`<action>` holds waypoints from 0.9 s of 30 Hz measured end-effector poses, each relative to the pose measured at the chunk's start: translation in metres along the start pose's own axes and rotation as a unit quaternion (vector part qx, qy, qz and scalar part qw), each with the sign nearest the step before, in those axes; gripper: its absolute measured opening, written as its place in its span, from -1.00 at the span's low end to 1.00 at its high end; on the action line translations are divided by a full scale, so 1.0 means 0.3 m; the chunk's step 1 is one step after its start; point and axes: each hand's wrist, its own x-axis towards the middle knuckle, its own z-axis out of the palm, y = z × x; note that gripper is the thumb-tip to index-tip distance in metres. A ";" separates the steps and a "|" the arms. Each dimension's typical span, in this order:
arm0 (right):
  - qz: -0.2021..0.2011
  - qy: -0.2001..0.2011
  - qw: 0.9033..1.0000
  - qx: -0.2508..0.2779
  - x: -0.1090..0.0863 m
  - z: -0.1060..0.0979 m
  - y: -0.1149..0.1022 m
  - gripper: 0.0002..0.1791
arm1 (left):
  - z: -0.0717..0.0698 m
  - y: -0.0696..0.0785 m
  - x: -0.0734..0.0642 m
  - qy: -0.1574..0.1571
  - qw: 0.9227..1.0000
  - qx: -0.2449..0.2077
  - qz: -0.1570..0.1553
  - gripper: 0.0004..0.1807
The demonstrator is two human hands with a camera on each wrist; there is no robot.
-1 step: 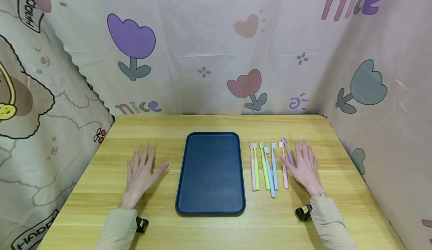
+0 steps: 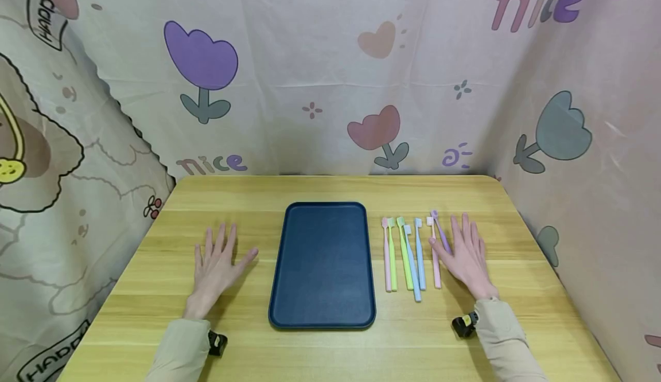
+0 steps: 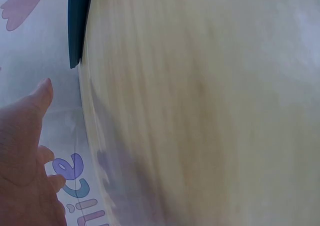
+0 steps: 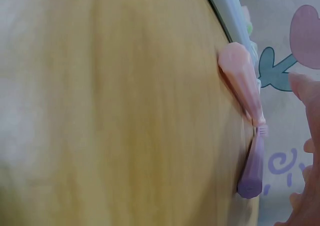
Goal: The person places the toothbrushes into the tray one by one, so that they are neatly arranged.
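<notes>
My left hand (image 2: pixel 218 270), fingers spread and holding nothing, is over the table to the left of a dark blue tray (image 2: pixel 322 267). On the other side, my right hand (image 2: pixel 469 258) is also spread, beside a row of toothbrushes. Its thumb overlaps the purple toothbrush (image 2: pixel 441 234) in the head view. A pink toothbrush (image 2: pixel 436 264) lies just left of that one. Farther left are two blue toothbrushes, one (image 2: pixel 420 261) partly beside the other (image 2: pixel 413 270), then green ones (image 2: pixel 405 256) and another pink one (image 2: pixel 387 261). In the right wrist view the purple handle (image 4: pixel 252 173) points toward the camera.
The wooden table (image 2: pixel 232 347) carries the tray in its middle, with the brushes close along the tray's right side. A patterned curtain (image 2: pixel 289 84) hangs behind the table and along both sides. A small black camera sits on each wrist.
</notes>
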 end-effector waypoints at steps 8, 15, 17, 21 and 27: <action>0.001 -0.004 1.000 0.004 0.006 -0.004 0.004 -0.05 | -0.003 0.002 0.002 0.002 1.000 0.001 0.003 -0.06; -0.016 -0.014 0.999 0.029 0.018 -0.019 0.037 -0.06 | 0.000 0.046 -0.005 -0.012 1.000 0.009 0.017 -0.06; -0.025 -0.017 0.999 0.042 0.024 -0.025 0.052 -0.07 | 0.005 0.070 -0.009 -0.011 1.000 0.008 0.027 -0.07; -0.033 -0.022 0.998 0.057 0.042 -0.033 0.085 -0.05 | 0.022 0.125 -0.022 -0.012 0.999 0.004 0.051 -0.07; -0.044 -0.008 0.998 0.040 0.069 -0.045 0.115 -0.03 | 0.046 0.191 -0.045 -0.021 0.997 -0.008 0.067 -0.04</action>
